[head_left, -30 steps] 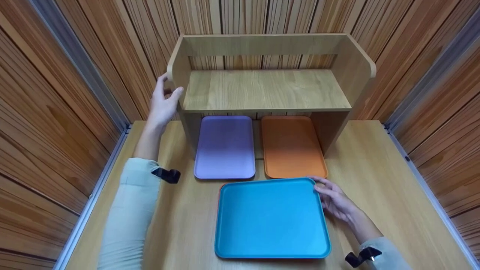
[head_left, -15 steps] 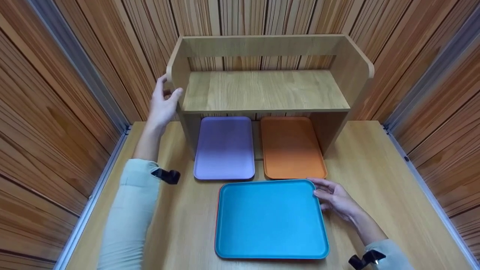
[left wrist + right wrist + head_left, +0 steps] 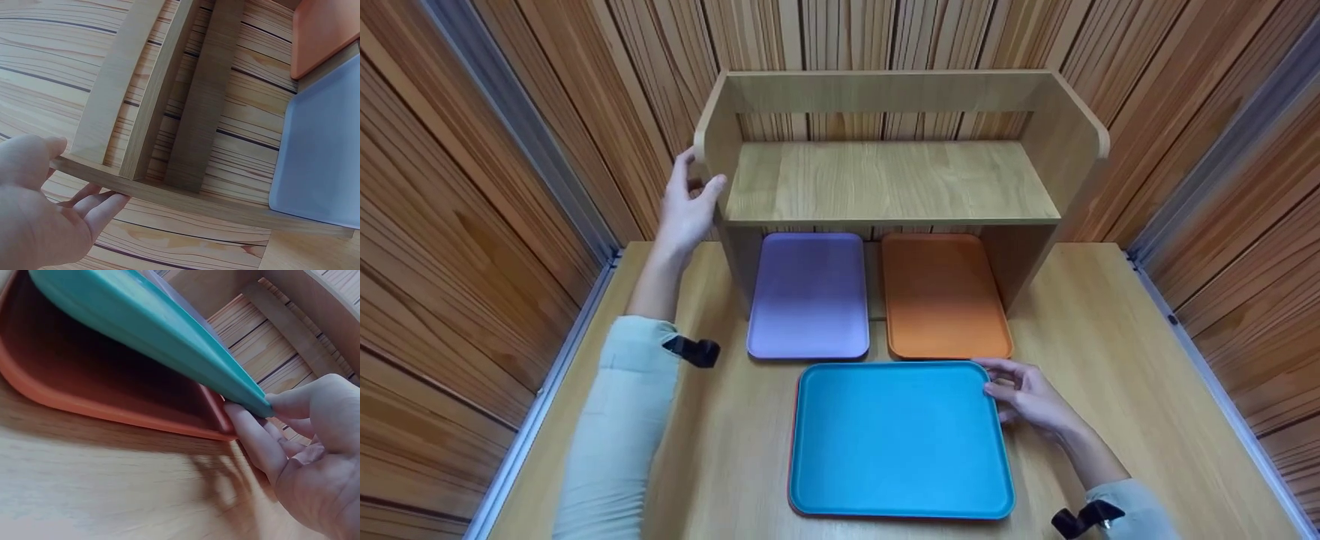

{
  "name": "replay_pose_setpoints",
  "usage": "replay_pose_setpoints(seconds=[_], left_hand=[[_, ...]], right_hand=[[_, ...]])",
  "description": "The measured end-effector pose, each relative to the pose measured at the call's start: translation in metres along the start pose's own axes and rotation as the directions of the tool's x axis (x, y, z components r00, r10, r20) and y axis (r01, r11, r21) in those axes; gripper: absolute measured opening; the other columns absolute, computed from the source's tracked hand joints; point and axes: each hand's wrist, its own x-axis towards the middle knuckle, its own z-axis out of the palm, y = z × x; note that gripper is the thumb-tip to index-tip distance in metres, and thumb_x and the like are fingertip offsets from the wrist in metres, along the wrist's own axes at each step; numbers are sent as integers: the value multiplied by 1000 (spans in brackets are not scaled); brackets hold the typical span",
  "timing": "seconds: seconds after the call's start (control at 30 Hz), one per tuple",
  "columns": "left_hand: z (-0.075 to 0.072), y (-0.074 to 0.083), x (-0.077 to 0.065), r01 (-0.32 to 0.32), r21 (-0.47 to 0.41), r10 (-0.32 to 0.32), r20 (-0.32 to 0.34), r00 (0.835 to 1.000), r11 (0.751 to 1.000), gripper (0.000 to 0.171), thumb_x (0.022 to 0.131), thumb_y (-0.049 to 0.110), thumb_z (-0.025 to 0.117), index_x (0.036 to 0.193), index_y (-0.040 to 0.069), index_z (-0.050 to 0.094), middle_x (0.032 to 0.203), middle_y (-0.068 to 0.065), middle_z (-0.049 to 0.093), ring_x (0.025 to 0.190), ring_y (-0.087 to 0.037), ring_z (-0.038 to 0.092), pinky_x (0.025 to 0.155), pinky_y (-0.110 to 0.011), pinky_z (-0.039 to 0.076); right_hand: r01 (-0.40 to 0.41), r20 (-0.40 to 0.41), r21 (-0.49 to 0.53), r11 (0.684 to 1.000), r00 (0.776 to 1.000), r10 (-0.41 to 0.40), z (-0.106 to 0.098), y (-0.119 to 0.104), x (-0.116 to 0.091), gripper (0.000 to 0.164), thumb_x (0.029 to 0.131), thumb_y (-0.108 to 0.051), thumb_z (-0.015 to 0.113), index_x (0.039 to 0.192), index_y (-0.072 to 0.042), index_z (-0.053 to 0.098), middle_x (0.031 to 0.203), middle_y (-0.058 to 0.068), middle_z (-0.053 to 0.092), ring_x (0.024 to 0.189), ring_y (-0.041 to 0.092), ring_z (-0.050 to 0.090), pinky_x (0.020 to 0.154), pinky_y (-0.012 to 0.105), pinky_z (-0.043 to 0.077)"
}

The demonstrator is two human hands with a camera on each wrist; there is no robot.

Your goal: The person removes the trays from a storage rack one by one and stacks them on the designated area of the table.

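Note:
My left hand [image 3: 688, 206] grips the left side panel of a small wooden desk shelf [image 3: 896, 180], thumb on the inner side and fingers outside, as the left wrist view [image 3: 45, 202] shows. At the near right, my right hand [image 3: 1039, 401] pinches the far right corner of a blue tray [image 3: 900, 442], thumb on its rim and fingers under it. In the right wrist view the blue tray [image 3: 152, 332] is tilted over a red-orange tray [image 3: 129, 416] lying on the table, with a gap between them. From the head, only a sliver of that lower tray shows along the left.
Under the shelf board, a purple tray [image 3: 810, 296] lies at the left and an orange tray [image 3: 947, 296] at the right, both sticking out in front. Wood-plank walls [image 3: 847, 34] stand behind and at both sides of the table [image 3: 1117, 337].
The blue tray's far right corner has come slightly down and toward me, with my right hand on it. My left hand and the shelf stay in place.

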Motion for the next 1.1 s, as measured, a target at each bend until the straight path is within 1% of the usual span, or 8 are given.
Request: replay_pose_setpoints(seconds=[0.17, 0.4, 0.53, 0.6, 0.67, 0.8, 0.93, 1.1], left_hand=[[-3, 0, -2, -10, 7, 10, -15, 1000, 1000, 67, 119, 29, 54, 179, 26, 26, 168, -25, 47, 149, -39, 57, 122, -58, 57], [-2, 0, -2, -6, 13, 6, -13, 1000, 1000, 67, 119, 29, 54, 180, 27, 25, 172, -25, 44, 153, -40, 55, 125, -61, 54], [-1, 0, -2, -4, 13, 4, -14, 1000, 1000, 67, 119, 30, 54, 180, 28, 25, 172, -24, 44, 155, -41, 54, 126, -62, 54], [-1, 0, -2, -6, 13, 7, -15, 1000, 1000, 66, 119, 30, 53, 179, 28, 25, 172, -24, 43, 155, -41, 54, 126, -62, 53], [0, 0, -2, -5, 14, 5, -14, 1000, 1000, 66, 119, 30, 54, 179, 28, 26, 173, -24, 43, 155, -40, 54, 126, -62, 54], [1, 0, -1, 9, 1, -9, -10, 1000, 1000, 67, 119, 29, 54, 179, 28, 26, 172, -23, 45, 154, -38, 55, 124, -60, 55], [1, 0, -1, 11, -13, -11, -8, 1000, 1000, 67, 119, 28, 55, 179, 26, 26, 171, -23, 46, 152, -37, 56, 123, -58, 57], [1, 0, -1, 8, -2, -8, -10, 1000, 1000, 66, 119, 29, 54, 179, 27, 26, 171, -24, 46, 152, -38, 56, 124, -59, 56]], right_hand=[[-1, -5, -58, 998, 1000, 1, 2, -1, 3, 56, 115, -13, 63, 166, 3, 48, 133, 22, 58, 92, 17, 70, 65, 25, 65], [-24, -10, -98, 995, 1000, 23, 5, -2, 4, 53, 115, -8, 61, 166, 2, 50, 141, 30, 56, 86, 18, 70, 64, 25, 64], [-15, -29, -163, 987, 1000, 11, 8, -6, 5, 50, 113, -4, 60, 163, 3, 54, 130, 26, 57, 85, 20, 67, 61, 24, 61], [-10, -42, -212, 977, 999, 2, 9, -7, 5, 49, 112, -2, 60, 161, 4, 56, 119, 21, 58, 83, 20, 65, 60, 24, 61], [-14, -57, -249, 968, 998, 0, 11, -8, 6, 47, 112, -2, 61, 158, 5, 59, 112, 18, 61, 80, 20, 64, 60, 25, 62], [7, -44, -294, 956, 999, -21, 13, -7, 8, 48, 110, -1, 63, 157, 6, 60, 103, 16, 66, 70, 16, 64, 57, 26, 61], [52, -13, -306, 951, 998, -58, 12, -4, 10, 49, 109, -1, 66, 157, 8, 59, 100, 18, 67, 63, 12, 63, 54, 24, 59], [53, -3, -281, 958, 998, -56, 11, 1, 10, 50, 111, -4, 65, 159, 8, 56, 105, 19, 68, 65, 12, 63, 56, 24, 61]])
